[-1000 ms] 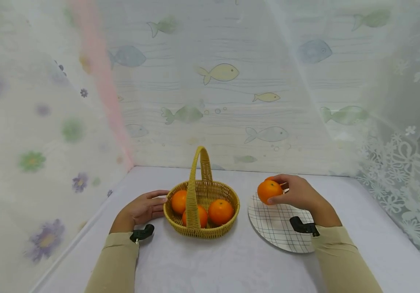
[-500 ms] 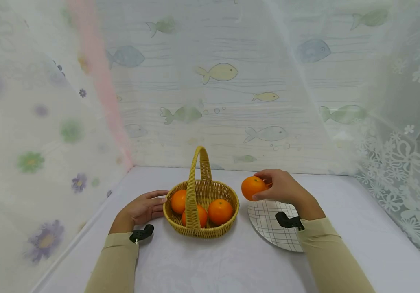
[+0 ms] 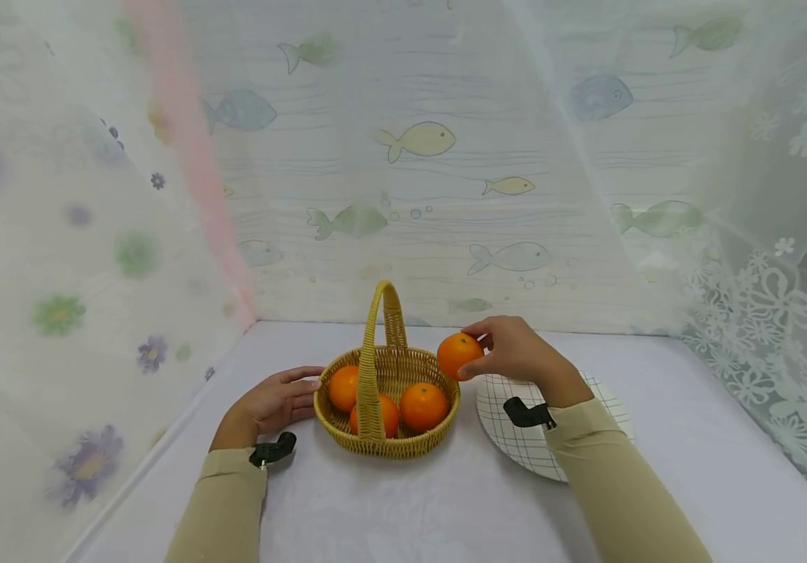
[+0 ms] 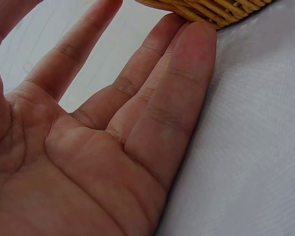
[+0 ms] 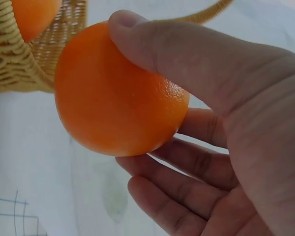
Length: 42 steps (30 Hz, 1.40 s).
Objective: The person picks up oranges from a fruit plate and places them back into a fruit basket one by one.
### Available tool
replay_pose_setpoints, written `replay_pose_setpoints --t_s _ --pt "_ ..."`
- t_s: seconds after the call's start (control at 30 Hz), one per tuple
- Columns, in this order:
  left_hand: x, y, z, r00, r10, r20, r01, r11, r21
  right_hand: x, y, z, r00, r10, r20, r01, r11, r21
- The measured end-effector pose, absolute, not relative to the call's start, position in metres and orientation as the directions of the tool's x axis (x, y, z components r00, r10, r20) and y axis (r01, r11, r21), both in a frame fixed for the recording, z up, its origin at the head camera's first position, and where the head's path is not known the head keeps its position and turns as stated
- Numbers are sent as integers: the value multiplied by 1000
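My right hand [image 3: 516, 353] pinches an orange [image 3: 459, 356] between thumb and fingers, just off the right rim of a yellow wicker basket [image 3: 403, 449]. In the right wrist view the thumb lies over the held orange [image 5: 113, 93], with the basket [image 5: 12, 64] behind it. Inside the basket lie three more oranges, one at the left [image 3: 343, 388], one partly behind the arched handle [image 3: 389, 417] and one at the right [image 3: 424, 407]. My left hand [image 3: 273, 403] rests beside the basket's left side, its fingers extended; in the left wrist view the fingertips meet the wicker base [image 4: 221, 10].
A white plate with a dark grid pattern [image 3: 516, 438] lies right of the basket, partly under the right forearm. The table has a white cloth [image 3: 375, 508]. Curtains printed with fish [image 3: 425, 139] and flowers [image 3: 62, 313] hang behind and to the left.
My right hand has carried the orange leftward from above the plate to the basket's right rim. The left hand and the basket have stayed in place.
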State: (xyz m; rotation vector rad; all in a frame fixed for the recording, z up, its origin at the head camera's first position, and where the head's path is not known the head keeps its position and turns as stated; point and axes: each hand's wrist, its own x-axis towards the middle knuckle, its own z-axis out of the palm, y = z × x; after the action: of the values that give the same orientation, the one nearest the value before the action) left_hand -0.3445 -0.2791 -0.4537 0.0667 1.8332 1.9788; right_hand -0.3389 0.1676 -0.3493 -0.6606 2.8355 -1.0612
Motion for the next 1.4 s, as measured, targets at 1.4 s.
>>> replay_pose_setpoints --t_s 1.4 --pt "-344 -279 -453 -908 324 -267 -287 -14 958 -360 85 -376 -879 -459 129 -451 712 -538"
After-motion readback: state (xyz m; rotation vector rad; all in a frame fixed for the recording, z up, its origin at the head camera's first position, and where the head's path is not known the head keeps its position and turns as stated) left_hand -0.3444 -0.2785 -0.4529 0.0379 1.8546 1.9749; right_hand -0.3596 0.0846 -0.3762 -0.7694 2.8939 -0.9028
